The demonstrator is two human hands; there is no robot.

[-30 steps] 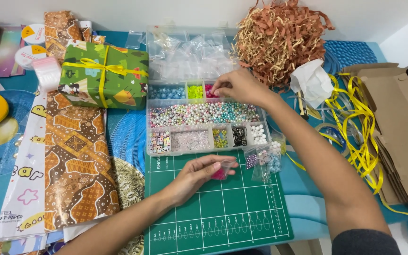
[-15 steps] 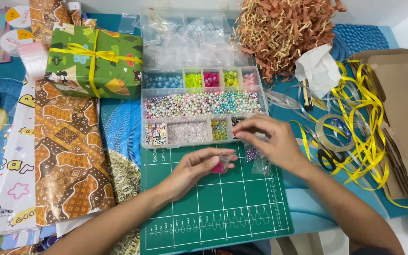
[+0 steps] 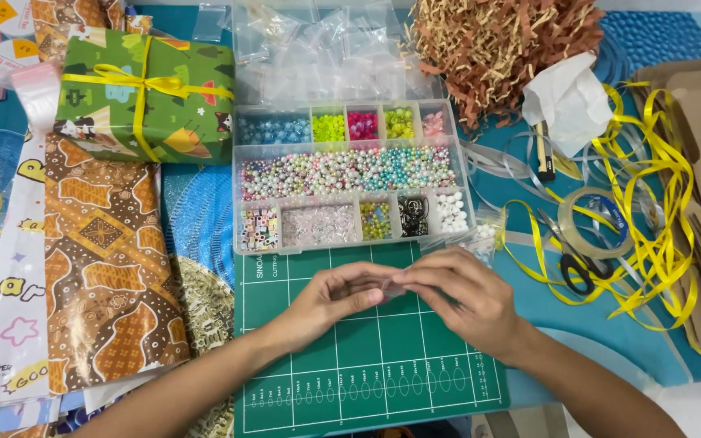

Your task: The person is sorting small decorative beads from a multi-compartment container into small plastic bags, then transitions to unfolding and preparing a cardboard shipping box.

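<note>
Left hand (image 3: 330, 296) and right hand (image 3: 464, 296) meet fingertip to fingertip above the green cutting mat (image 3: 367, 373), pinching between them a small clear plastic piece (image 3: 393, 289), glossy and see-through, with a faint pink tint; whether it is a bag or a film cannot be told. Both hands are closed on it, thumbs and forefingers pressed together, other fingers curled. Just beyond the hands stands a clear compartmented bead box (image 3: 350, 174), its middle row filled with pastel pearl beads, its smaller cells holding blue, yellow-green, pink, white and dark beads. Beyond the left hand lies a green wrapped gift (image 3: 144, 101) tied with yellow ribbon. Outward of the right hand lie scissors (image 3: 569, 255), a tape roll (image 3: 594, 223) and loose yellow ribbon (image 3: 651, 195).
</note>
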